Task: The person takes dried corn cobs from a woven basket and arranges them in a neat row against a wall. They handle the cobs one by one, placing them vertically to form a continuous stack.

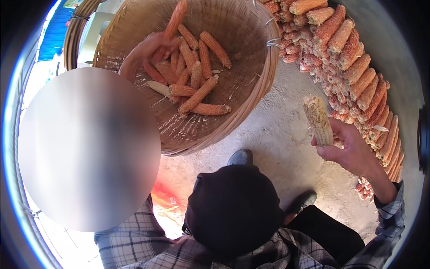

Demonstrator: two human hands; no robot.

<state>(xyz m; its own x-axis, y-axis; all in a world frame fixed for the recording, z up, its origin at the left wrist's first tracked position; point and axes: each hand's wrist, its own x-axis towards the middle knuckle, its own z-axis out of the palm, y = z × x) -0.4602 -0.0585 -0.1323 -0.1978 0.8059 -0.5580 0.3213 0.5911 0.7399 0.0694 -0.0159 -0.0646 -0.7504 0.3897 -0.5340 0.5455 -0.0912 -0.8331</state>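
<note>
My left hand (150, 50) reaches into a large woven basket (264, 62), with its fingers closed around an orange corncob (175, 19). Several other corncobs, orange and pale, lie heaped inside, such as a reddish one (215, 49) near the far side. On the right, my right hand (347, 148) grips a pale, yellowish corncob (317, 117) by its lower end. That cob tilts upward, apart from the stacked corncobs (358, 83) behind the hand.
Stacked corncobs line a curved grey wall (398, 58) on the right. Below the basket is a concrete floor (277, 121), with my shoes (241, 157) on it. A red sheet or bag (165, 199) lies at the left. A blurred circle hides much of the left side.
</note>
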